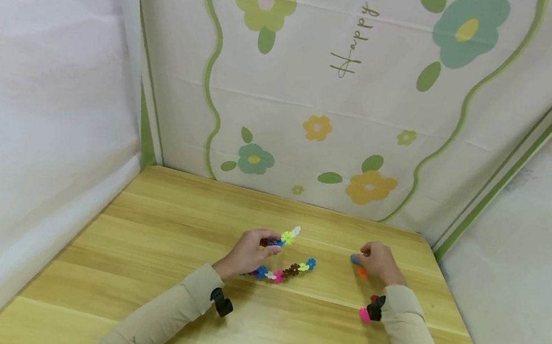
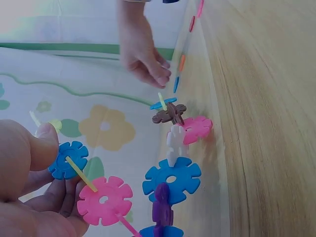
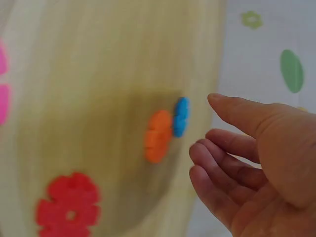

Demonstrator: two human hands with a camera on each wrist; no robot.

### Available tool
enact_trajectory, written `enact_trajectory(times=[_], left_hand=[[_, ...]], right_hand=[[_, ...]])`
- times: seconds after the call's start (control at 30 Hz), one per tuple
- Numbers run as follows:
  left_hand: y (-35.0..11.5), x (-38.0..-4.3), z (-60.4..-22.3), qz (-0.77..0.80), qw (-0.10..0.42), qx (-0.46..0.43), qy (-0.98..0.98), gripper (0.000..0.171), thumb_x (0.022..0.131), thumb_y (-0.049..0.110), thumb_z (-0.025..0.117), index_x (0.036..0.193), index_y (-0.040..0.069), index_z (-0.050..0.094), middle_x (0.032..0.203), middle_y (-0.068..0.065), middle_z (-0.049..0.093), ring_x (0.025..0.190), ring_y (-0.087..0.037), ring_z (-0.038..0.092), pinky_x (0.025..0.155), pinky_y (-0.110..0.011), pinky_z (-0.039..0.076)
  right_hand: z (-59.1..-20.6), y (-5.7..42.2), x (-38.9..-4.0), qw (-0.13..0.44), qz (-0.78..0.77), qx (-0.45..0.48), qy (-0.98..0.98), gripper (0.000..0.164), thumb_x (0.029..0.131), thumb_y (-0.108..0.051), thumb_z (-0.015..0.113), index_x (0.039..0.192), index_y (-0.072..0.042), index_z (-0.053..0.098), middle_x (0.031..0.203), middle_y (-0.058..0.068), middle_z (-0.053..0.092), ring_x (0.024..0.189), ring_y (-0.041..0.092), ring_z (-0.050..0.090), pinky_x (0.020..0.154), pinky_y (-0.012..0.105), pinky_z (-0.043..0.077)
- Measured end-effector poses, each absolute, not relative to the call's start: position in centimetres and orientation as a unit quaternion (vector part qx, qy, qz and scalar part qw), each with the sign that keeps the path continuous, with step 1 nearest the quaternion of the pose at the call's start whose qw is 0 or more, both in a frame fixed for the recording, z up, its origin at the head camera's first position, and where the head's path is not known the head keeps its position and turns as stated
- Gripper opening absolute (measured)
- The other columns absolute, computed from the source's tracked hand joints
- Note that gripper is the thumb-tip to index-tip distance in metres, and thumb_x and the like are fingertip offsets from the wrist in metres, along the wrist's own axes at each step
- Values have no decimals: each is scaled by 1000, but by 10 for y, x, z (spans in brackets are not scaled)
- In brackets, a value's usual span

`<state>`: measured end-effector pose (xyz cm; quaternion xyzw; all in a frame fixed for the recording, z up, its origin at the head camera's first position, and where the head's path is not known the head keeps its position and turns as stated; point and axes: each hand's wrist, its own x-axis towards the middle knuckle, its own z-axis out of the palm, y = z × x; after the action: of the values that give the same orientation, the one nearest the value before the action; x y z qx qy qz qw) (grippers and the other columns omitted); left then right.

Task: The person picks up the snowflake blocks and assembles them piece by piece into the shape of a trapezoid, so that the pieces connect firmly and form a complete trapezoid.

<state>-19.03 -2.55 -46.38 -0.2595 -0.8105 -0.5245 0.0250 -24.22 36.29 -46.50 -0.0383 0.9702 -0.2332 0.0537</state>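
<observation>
A chain of interlocking plastic snowflake discs curves across the table, with blue, pink, brown, white and purple pieces. My left hand pinches the chain near a blue disc, between thumb and fingers; a yellow-green disc and a white one stick out beyond it. Over on the right, my right hand hovers with thumb and fingers apart and nothing between them. Close to its fingertips lie a loose blue disc and an orange disc on the table.
A red disc and a pink disc lie nearer the front, by the right wrist's camera. The wooden table ends at a white flower-printed cloth wall, with further cloth walls at both sides.
</observation>
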Motion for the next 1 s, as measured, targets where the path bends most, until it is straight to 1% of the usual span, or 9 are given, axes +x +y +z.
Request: enact_trajectory(times=[0.17,0.2,0.27,0.37,0.47,0.67,0.73,0.87,1.0], left_hand=[[-25,-190,-464,-526,12,-260,-809,25,104,14,68,125,2,72,111,-8,75,102,-19,71,90,-30,60],[-25,-190,-464,-528,9,-258,-809,25,104,13,68,126,2,72,111,-8,75,102,-19,71,90,-30,60],[-26,-190,-464,-529,6,-256,-809,25,104,13,68,126,2,72,111,-8,75,103,-20,70,90,-31,60],[-26,-190,-464,-528,3,-259,-809,25,104,14,68,127,2,71,112,-8,75,103,-20,70,91,-31,60],[-27,-189,-464,-526,0,-262,-809,26,104,13,68,127,2,71,113,-9,75,103,-20,70,92,-32,60],[-28,-190,-464,-526,0,-262,-809,25,104,13,67,127,3,71,112,-8,75,103,-20,70,91,-30,59],[-28,-190,-464,-526,1,-264,-809,25,105,13,67,127,3,71,112,-8,74,102,-20,70,90,-30,59],[-28,-190,-463,-526,-1,-267,-808,24,105,14,67,125,2,71,111,-9,74,102,-20,70,90,-30,59],[-28,-190,-464,-528,-6,-266,-806,24,105,14,67,125,2,71,112,-9,74,101,-20,70,91,-35,60]], right_hand=[[-484,372,-243,54,-239,-12,969,30,100,-25,75,104,5,74,99,17,74,88,26,66,81,44,58],[-486,373,-244,51,-240,-11,969,28,99,-24,76,106,3,75,101,15,75,91,25,68,83,44,59],[-489,374,-244,48,-249,-9,967,25,99,-22,76,105,2,74,101,14,75,90,24,68,82,42,60],[-487,369,-244,40,-269,-11,962,19,99,-18,76,105,0,71,99,12,74,87,22,68,76,36,59],[-478,357,-244,27,-300,-26,953,12,101,-15,72,105,-3,70,99,12,73,87,21,67,72,30,56],[-452,324,-243,-3,-344,-102,934,12,103,-14,71,108,-4,72,100,13,73,92,28,72,74,29,57],[-443,313,-242,-6,-354,-117,928,12,103,-15,71,109,-5,72,101,12,74,93,27,73,75,28,58],[-427,292,-239,-16,-374,-144,916,12,101,-17,73,109,-8,73,101,9,74,89,16,71,77,25,58],[-410,271,-232,-28,-397,-178,900,10,101,-17,73,108,-9,74,100,8,75,86,13,71,75,25,59]])
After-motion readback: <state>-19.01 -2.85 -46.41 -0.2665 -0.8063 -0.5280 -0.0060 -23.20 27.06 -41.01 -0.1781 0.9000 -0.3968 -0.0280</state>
